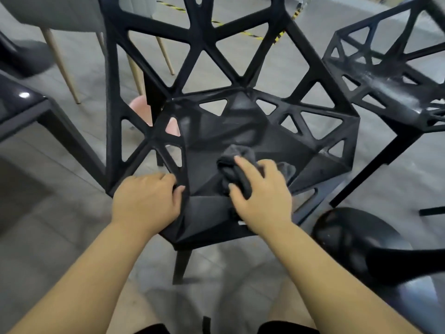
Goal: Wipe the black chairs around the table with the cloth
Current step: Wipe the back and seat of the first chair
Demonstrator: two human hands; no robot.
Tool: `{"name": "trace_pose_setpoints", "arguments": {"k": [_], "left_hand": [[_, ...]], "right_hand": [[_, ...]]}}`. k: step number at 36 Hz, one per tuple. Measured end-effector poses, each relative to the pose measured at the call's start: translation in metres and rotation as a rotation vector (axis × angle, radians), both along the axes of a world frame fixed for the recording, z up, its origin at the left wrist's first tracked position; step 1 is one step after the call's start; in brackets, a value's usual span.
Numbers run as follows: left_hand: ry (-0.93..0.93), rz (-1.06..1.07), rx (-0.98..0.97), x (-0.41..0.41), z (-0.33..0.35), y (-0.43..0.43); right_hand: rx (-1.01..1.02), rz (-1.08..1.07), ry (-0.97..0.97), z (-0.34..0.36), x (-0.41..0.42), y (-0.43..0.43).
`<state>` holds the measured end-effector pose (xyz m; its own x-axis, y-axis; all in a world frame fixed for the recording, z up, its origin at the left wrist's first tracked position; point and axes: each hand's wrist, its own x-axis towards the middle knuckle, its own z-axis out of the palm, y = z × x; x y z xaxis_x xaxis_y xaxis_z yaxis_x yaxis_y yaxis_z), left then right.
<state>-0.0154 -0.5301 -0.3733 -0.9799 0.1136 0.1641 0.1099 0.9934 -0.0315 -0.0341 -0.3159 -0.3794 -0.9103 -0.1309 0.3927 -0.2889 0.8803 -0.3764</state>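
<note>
In the middle of the frame, the right hand (261, 196) pinches a bunched dark cloth (238, 153) against the seat of the black chair (216, 131). The left hand (147, 198) curls round the seat's left edge, steadying it. This looks like mid-wipe on that seat. The second black chair (385, 78), upper right, shows pale smears and probably awaits wiping. The table (21, 104) sits at the left edge.

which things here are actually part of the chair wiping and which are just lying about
In the job:
cloth, gripped by the right hand
black chair, its seat edge held by the left hand
second black chair, to the right

Lying about:
grey chair with wooden legs
pink stool
striped floor tape
</note>
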Motion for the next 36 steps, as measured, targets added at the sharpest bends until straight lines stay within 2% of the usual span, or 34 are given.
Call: {"name": "trace_pose_setpoints", "arguments": {"k": [4,7,9,12,15,18,20,22,26,30,33,36], "left_hand": [[-0.016,-0.008,0.024,-0.021,0.005,0.011],[0.022,-0.026,0.037,-0.035,0.004,0.012],[0.037,-0.038,0.039,-0.041,0.002,0.012],[0.075,-0.050,0.042,-0.045,0.000,0.012],[0.137,-0.062,0.043,-0.045,-0.003,0.013],[0.184,-0.081,0.023,-0.045,-0.007,0.012],[0.199,-0.090,0.018,-0.045,-0.011,0.012],[0.228,-0.100,0.028,-0.045,-0.012,0.011],[0.255,-0.117,0.040,-0.043,-0.013,0.011],[0.244,-0.133,0.015,-0.040,-0.013,0.008],[0.218,-0.133,0.027,-0.039,-0.014,0.007],[0.208,-0.136,0.084,-0.035,-0.012,0.009]], "right_hand": [[0.032,0.367,0.025,-0.007,0.014,-0.020],[0.121,0.494,0.095,-0.010,0.002,0.011],[0.181,0.478,0.120,-0.011,-0.008,0.041],[0.110,0.234,0.111,-0.012,-0.016,0.079],[-0.098,-0.143,0.077,-0.013,-0.023,0.094],[-0.343,-0.528,0.023,-0.015,-0.023,0.075],[-0.396,-0.612,0.061,-0.019,-0.015,0.050],[-0.357,-0.509,0.130,-0.026,-0.002,0.027],[-0.135,-0.098,0.251,-0.047,0.027,-0.004],[-0.001,0.187,0.328,-0.047,0.028,0.001],[0.093,0.255,0.323,-0.044,0.017,0.030],[0.019,0.037,0.259,-0.041,0.005,0.063]]}}
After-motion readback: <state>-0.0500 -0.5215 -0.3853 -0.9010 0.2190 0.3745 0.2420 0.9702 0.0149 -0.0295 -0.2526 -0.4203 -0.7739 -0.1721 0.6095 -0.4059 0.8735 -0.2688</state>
